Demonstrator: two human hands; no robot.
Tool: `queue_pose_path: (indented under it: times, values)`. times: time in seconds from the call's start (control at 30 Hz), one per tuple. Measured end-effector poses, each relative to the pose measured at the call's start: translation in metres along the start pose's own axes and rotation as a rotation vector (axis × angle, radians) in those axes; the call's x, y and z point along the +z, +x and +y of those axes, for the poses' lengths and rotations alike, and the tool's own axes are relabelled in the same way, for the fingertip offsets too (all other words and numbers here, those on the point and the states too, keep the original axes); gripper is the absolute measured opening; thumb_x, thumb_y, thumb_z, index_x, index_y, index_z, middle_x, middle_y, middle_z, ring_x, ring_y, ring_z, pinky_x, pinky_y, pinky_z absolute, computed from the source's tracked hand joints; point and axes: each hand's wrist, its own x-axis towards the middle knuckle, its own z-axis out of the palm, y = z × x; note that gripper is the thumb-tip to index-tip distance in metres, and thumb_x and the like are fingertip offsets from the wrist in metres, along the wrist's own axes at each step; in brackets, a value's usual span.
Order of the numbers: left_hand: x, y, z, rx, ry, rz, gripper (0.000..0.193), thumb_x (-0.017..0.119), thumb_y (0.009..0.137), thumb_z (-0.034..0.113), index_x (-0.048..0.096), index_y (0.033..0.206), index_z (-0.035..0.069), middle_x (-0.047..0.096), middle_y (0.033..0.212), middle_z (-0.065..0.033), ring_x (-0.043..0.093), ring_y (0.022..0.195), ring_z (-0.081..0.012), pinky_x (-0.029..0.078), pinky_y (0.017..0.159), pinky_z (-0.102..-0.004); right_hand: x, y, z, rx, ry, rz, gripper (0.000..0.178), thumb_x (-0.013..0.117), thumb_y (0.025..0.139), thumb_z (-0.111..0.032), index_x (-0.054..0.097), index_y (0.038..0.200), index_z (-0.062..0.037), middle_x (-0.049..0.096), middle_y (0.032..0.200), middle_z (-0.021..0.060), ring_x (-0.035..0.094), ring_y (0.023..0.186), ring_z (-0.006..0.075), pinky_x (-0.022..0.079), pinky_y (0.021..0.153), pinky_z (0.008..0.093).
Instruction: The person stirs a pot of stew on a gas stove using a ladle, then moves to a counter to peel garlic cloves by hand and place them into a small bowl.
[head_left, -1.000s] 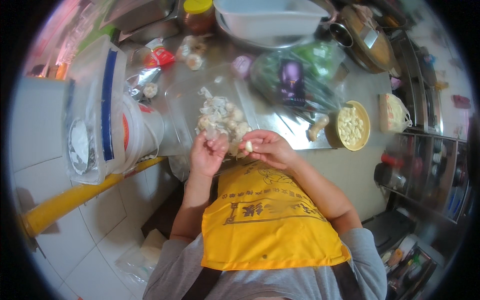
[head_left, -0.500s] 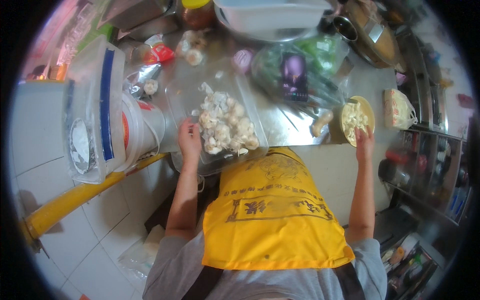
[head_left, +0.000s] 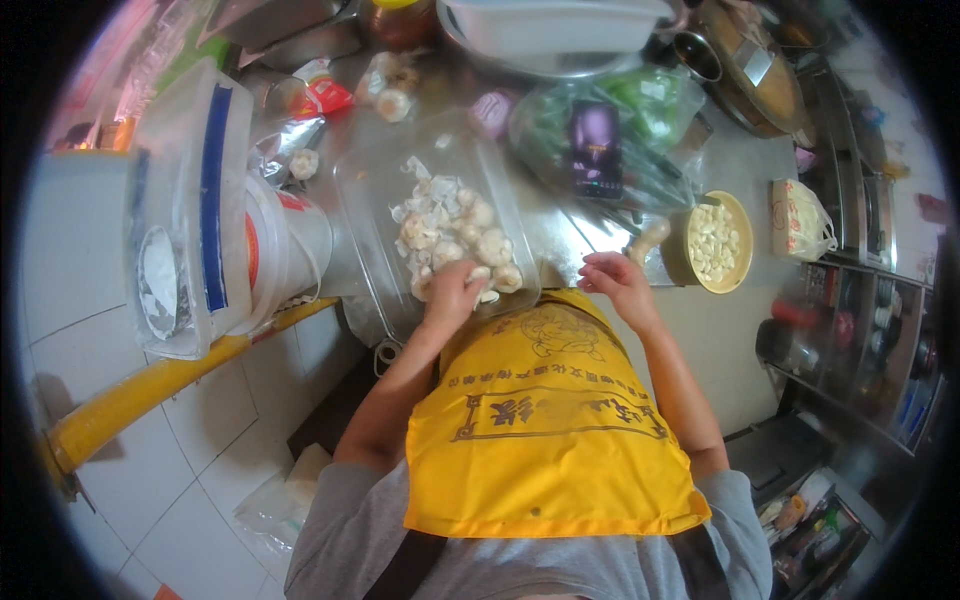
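A clear plastic tray (head_left: 360,190) holds whole garlic bulbs (head_left: 470,225), loose cloves and papery skins. At the tray's near side my left hand (head_left: 455,295) reaches in, its fingers closed at a pale garlic clove (head_left: 480,273). My right hand (head_left: 622,288) hovers over the counter's front edge between the tray and a yellow bowl (head_left: 741,262). Its fingers point left, slightly apart, with nothing visible in them. Peeled garlic cloves (head_left: 713,243) fill the bowl. A knobbly tan handle or root (head_left: 650,238) lies close beyond my right hand.
A phone (head_left: 597,150) rests on a green plastic bag of vegetables (head_left: 545,125). Left of the tray stand a white bucket (head_left: 300,240) and a clear tub with a blue stripe (head_left: 214,200). A white basin (head_left: 555,25) sits at the back; a plastic bag (head_left: 800,220) lies far right.
My right hand has left the bowl and moved left towards the tray. My left hand has moved right from the tray's left side onto the garlic.
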Motion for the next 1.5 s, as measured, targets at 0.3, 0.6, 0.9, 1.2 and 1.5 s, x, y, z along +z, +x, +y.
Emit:
queue_pose_path:
  times: [0.3,0.6,0.9,1.2,1.5]
  values:
    - [-0.047,-0.011,-0.005,-0.351,-1.498,-0.235,0.016,0.052,0.089,0.011,0.055,0.099,0.0,0.058,0.084,-0.0067,0.055,0.072,-0.0141,0.043,0.061,-0.0237,0.071,0.034,-0.023,-0.003,-0.108,-0.383,0.027,0.057,0.085,-0.005,0.054,0.112,-0.0033,0.058,0.096,0.0058,0.059,0.085,0.0137,0.048,0.074,0.0245]
    - [-0.048,-0.026,0.011,-0.293,-1.736,-0.384,0.019,0.047,0.092,0.017,0.051,0.104,0.003,0.056,0.08,-0.0054,0.052,0.062,-0.0127,0.04,0.052,-0.0233,0.135,0.048,-0.042,-0.467,-0.375,-0.463,0.025,0.069,0.075,-0.01,0.063,0.099,-0.0074,0.055,0.087,0.0067,0.056,0.074,0.0142,0.046,0.066,0.0256]
    - [-0.074,-0.018,0.032,-0.163,-0.893,-0.185,0.018,0.047,0.093,0.023,0.051,0.09,0.006,0.053,0.065,-0.0024,0.045,0.051,-0.0058,0.032,0.043,-0.0171,0.155,0.046,-0.077,-0.248,-0.653,-0.435,0.017,0.065,0.079,-0.013,0.056,0.084,0.0011,0.06,0.068,0.007,0.058,0.06,0.0135,0.047,0.056,0.027]
    - [-0.082,-0.023,0.045,-0.229,-1.093,-0.231,0.02,0.048,0.092,0.021,0.054,0.083,0.003,0.052,0.064,-0.0016,0.042,0.048,-0.004,0.029,0.04,-0.016,0.15,0.033,-0.076,-0.066,-0.214,-0.557,0.008,0.056,0.085,-0.003,0.052,0.091,0.0013,0.058,0.07,0.0069,0.058,0.061,0.0121,0.048,0.054,0.0251]
    - [-0.067,-0.034,0.031,-0.117,-1.155,-0.298,0.024,0.046,0.093,0.023,0.052,0.08,0.004,0.048,0.06,-0.0002,0.038,0.047,-0.0038,0.027,0.04,-0.0164,0.134,0.039,-0.046,0.156,0.181,-0.639,0.013,0.06,0.084,-0.005,0.053,0.093,0.0001,0.057,0.069,0.0044,0.055,0.054,0.0097,0.045,0.047,0.0215]
